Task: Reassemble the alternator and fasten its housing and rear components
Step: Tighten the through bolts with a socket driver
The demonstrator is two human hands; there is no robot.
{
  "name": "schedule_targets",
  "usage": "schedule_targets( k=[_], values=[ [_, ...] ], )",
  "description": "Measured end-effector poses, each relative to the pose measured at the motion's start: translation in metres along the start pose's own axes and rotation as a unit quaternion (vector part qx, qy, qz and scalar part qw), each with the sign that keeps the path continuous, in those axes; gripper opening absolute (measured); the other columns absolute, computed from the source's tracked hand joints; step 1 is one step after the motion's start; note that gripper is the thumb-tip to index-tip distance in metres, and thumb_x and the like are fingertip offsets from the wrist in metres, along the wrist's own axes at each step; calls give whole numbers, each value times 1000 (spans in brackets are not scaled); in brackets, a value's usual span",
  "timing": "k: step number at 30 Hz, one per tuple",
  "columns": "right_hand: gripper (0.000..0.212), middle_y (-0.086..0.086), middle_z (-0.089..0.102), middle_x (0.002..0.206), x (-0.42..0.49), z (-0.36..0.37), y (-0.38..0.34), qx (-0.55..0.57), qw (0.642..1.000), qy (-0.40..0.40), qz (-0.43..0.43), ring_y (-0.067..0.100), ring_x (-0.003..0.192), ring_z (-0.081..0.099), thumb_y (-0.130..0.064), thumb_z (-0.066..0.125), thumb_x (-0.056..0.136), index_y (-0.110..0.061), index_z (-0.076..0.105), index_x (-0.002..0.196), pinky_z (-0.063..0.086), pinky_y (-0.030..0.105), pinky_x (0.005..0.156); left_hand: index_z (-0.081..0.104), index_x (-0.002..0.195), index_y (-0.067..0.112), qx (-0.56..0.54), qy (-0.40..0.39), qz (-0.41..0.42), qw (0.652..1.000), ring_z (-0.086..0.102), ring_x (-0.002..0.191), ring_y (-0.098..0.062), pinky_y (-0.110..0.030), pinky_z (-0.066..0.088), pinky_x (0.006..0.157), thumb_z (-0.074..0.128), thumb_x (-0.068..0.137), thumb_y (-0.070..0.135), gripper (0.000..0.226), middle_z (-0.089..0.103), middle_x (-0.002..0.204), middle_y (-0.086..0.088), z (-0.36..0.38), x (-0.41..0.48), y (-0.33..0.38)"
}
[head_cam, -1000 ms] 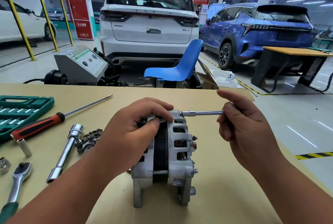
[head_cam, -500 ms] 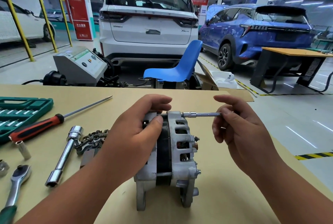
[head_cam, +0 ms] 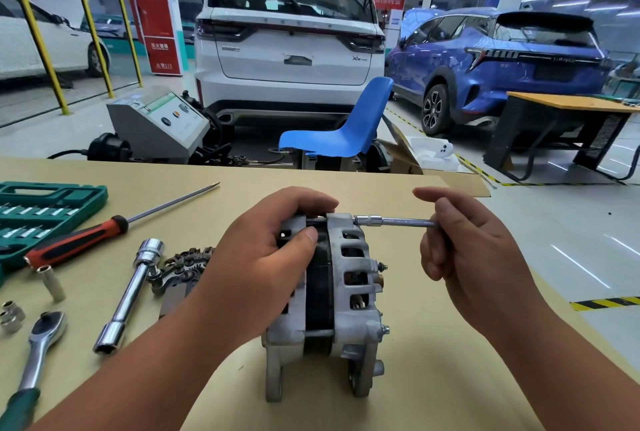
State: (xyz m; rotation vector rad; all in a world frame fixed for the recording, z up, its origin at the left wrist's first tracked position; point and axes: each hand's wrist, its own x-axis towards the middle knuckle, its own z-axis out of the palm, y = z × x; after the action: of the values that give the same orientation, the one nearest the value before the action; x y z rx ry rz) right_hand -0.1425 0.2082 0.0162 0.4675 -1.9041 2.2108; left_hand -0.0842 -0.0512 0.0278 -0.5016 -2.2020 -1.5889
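One alternator (head_cam: 343, 292) gripped in the left hand (head_cam: 263, 257), one socket driver (head_cam: 394, 221) pinched in the right hand (head_cam: 460, 250), one screwdriver (head_cam: 79, 240) aside.

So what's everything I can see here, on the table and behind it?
alternator: one, silver-grey with black band, upright mid-table
extension bar: one, silver, level, socket end at alternator's top
screwdriver: one, red-and-black handle, left
tube wrench: one, chrome, left of alternator
dark toothed part: one, beside tube wrench
ratchet: one, chrome, green handle, near-left
loose sockets: three, silver, far left
tool case: one, green, open, left edge
table: one, tan
chair: one, blue, behind table
grey machine: one, on floor
white cars: two, ahead and far left
blue car: one, right
left hand: grips alternator's top
right hand: fingers pinch extension bar
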Motion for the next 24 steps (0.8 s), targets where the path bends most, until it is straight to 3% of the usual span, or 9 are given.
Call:
schedule_targets(
  k=[6, 13, 15, 20, 24],
  values=[
    [36, 7, 47, 62, -2, 4, -1, -6, 999, -3, -37, 22, 58, 46, -15, 49, 106, -30, 72, 128, 42, 30, 51, 73, 115, 44, -2, -6, -3, 1000, 72, 109, -11, -20, 58, 81, 54, 92, 21, 38, 75, 115, 16, 0, 1, -1],
    [43, 5, 52, 80, -2, 2, -2, 9, 1000, -8, -22, 21, 63, 53, 0, 44, 106, -25, 76, 120, 44, 29, 51, 73, 116, 44, -4, -16, -8, 1000, 73, 108, -13, -28, 62, 80, 54, 92, 22, 37, 76, 114, 14, -2, 1, -1],
    [43, 5, 54, 77, -3, 0, -3, 0, 999, -9, -33, 21, 61, 50, 0, 44, 107, -25, 76, 123, 43, 27, 51, 73, 118, 42, 2, -20, -5, 1000, 73, 110, -13, -30, 62, 83, 54, 93, 22, 37, 75, 115, 15, -2, 1, -1],
    [41, 9, 52, 72, -4, 1, -4, -29, 998, 4, -47, 22, 57, 45, -8, 46, 110, -33, 73, 130, 41, 27, 49, 73, 116, 43, -8, -20, -6, 1000, 73, 107, -14, -20, 59, 77, 55, 93, 21, 37, 75, 113, 13, -1, 0, 0],
    [38, 12, 51, 70, -3, 2, -5, -28, 999, 8, -27, 23, 54, 43, -14, 46, 111, -35, 72, 130, 37, 29, 48, 72, 117, 45, 0, -14, -3, 1000, 73, 107, -13, -24, 60, 78, 55, 93, 22, 37, 75, 115, 14, -1, 0, -2]
  ],
)
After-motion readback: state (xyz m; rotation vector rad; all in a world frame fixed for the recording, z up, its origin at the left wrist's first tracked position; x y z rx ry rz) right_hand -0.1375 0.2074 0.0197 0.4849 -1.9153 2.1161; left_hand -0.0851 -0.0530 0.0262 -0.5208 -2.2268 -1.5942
